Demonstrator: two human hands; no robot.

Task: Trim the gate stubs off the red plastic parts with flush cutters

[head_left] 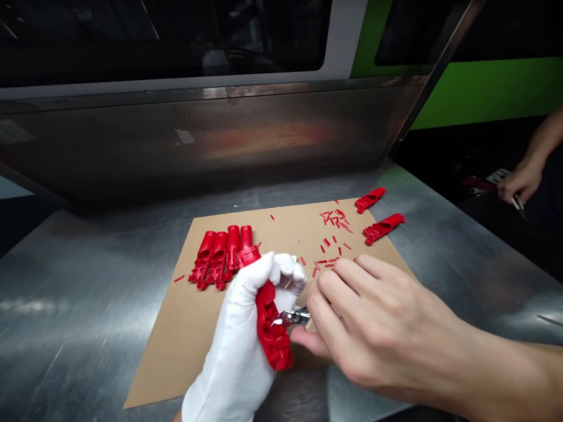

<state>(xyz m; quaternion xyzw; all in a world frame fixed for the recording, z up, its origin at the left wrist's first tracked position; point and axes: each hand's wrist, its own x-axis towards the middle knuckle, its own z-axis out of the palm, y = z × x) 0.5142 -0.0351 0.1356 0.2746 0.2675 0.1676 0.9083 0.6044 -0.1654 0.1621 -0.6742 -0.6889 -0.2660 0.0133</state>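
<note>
My left hand point(246, 328), in a white glove, grips a red moulded plastic part point(269, 319) upright over a brown cardboard sheet point(185, 328). My bare right hand point(373, 328) holds small metal cutters point(295, 317) whose jaws touch the side of that part. A row of several similar red parts point(217, 255) lies on the cardboard just behind my left hand. Two more red parts point(382, 227) lie at the cardboard's far right corner. Several small red offcuts point(333, 225) are scattered between them and my right hand.
The cardboard lies on a steel table point(88, 305) with a steel back wall point(197, 140) behind it. At the right edge another person's hand point(521, 183) holds a tool over a dark area beyond the table.
</note>
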